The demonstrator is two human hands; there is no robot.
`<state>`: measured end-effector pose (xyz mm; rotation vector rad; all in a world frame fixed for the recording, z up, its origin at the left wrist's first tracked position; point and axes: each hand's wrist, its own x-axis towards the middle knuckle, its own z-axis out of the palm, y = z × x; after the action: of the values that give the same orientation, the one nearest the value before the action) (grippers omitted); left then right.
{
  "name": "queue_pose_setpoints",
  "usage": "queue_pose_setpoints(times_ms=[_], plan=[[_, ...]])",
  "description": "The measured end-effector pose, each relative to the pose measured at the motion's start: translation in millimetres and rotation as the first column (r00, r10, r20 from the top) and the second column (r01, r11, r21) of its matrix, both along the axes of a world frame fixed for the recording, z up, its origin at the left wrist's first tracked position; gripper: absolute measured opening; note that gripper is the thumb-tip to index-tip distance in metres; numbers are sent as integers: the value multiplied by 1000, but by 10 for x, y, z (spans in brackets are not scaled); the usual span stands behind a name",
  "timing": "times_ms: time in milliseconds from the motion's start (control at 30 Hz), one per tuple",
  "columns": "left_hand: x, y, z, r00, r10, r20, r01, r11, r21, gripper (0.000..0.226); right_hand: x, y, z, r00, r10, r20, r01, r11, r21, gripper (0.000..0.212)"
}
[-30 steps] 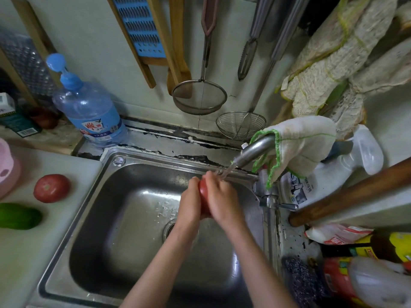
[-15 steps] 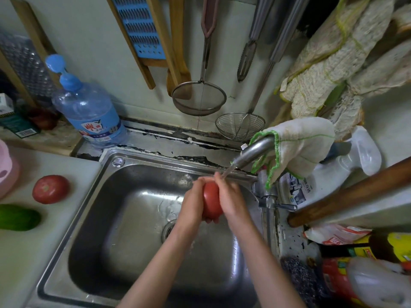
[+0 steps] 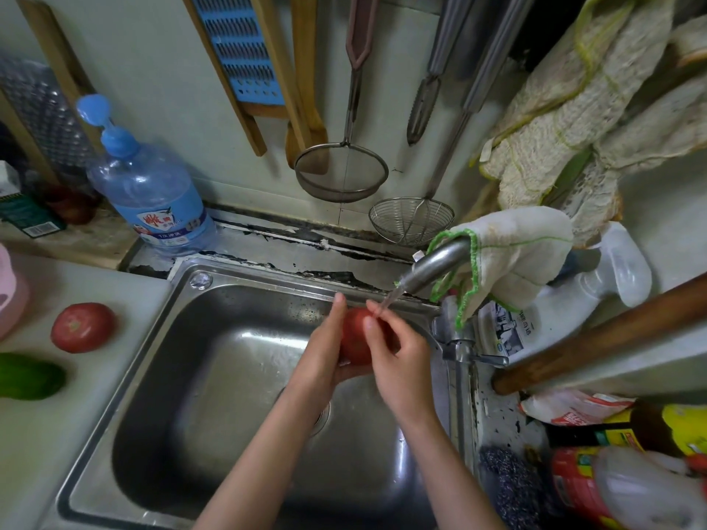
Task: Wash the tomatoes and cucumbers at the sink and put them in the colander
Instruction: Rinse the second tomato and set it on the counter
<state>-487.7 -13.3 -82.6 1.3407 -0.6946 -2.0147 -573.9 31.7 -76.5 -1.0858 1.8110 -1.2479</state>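
— Where is the tomato point(image 3: 354, 338) at this moment?
— Over the sink point(image 3: 214, 395), under the thin stream from the faucet point(image 3: 436, 263). The left hand point(image 3: 325, 353) cups it from the left and from below; the right hand point(image 3: 401, 361) curls its fingers over its right side.
— And the other vegetables?
— A second tomato point(image 3: 83, 327) lies on the counter point(image 3: 57, 434) left of the sink, with a cucumber point(image 3: 28, 375) near it, not touching.
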Motion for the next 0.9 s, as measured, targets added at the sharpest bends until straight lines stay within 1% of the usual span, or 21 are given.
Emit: queue_pose_setpoints(times_ms=[33, 133, 167, 233, 267, 333, 367, 433, 467, 533, 567, 600, 667, 700, 767, 800, 833, 900], plan=[[-1, -14, -1, 1000, -1, -1, 1, 1000, 20, 54, -4, 22, -6, 998, -33, 47, 34, 999, -29, 22], [-19, -39, 7, 998, 60, -34, -54, 985, 165, 56, 0, 73, -29, 986, -76, 149, 93, 990, -105, 18], [-23, -47, -1, 996, 79, -43, -70, 979, 193, 53, -3, 80, -33, 983, -76, 167, 96, 989, -114, 17], [-31, -54, -11, 991, 105, -86, -86, 975, 204, 39, -28, 67, -63, 980, -87, 180, 107, 989, -103, 16], [-40, -51, -7, 988, 111, -106, -89, 977, 193, 32, -52, 37, -79, 984, -89, 153, 102, 992, -78, 16], [-79, -27, 4, 990, 87, -115, -66, 982, 177, 24, -103, -63, -96, 998, -36, 52, 34, 999, 39, 20], [-108, -3, 8, 992, 75, -104, -56, 983, 175, 22, -117, -115, -86, 999, 6, 39, -10, 995, 102, 25], [-158, 46, 16, 993, 73, -93, -57, 985, 164, 23, -75, -187, -64, 998, 46, 52, -55, 983, 176, 31], [-166, 58, 18, 991, 80, -105, -63, 986, 152, 25, -14, -185, -54, 998, 57, -11, -54, 980, 190, 34], [-138, 22, 4, 989, 98, -110, -85, 989, 117, 29, 171, -95, -58, 965, 92, -246, -52, 985, 164, 40], [-108, -16, -2, 990, 101, -101, -90, 990, 106, 31, 273, -30, -62, 940, 104, -324, -67, 990, 124, 45], [-76, -53, 8, 990, 104, -92, -94, 989, 110, 33, 345, 22, -71, 928, 109, -358, -84, 993, 83, 51], [-42, -100, 31, 989, 106, -106, -90, 986, 141, 34, 346, 26, -78, 934, 88, -346, -86, 996, 21, 57], [-46, -103, 35, 987, 105, -123, -86, 985, 151, 34, 300, -15, -81, 938, 52, -342, -60, 998, -13, 52], [-93, -57, 48, 981, 107, -160, -83, 985, 151, 34, 196, -112, -97, 924, -52, -378, 21, 996, -85, 33], [-122, -33, 52, 978, 108, -179, -81, 985, 149, 33, 153, -172, -96, 918, -93, -386, 58, 993, -102, 27], [-142, -15, 54, 972, 113, -207, -84, 986, 146, 32, 127, -228, -90, 920, -113, -376, 83, 992, -97, 26], [-150, -1, 67, 956, 102, -274, -72, 990, 120, 32, 81, -311, -71, 946, -108, -305, 102, 994, -37, 33]])
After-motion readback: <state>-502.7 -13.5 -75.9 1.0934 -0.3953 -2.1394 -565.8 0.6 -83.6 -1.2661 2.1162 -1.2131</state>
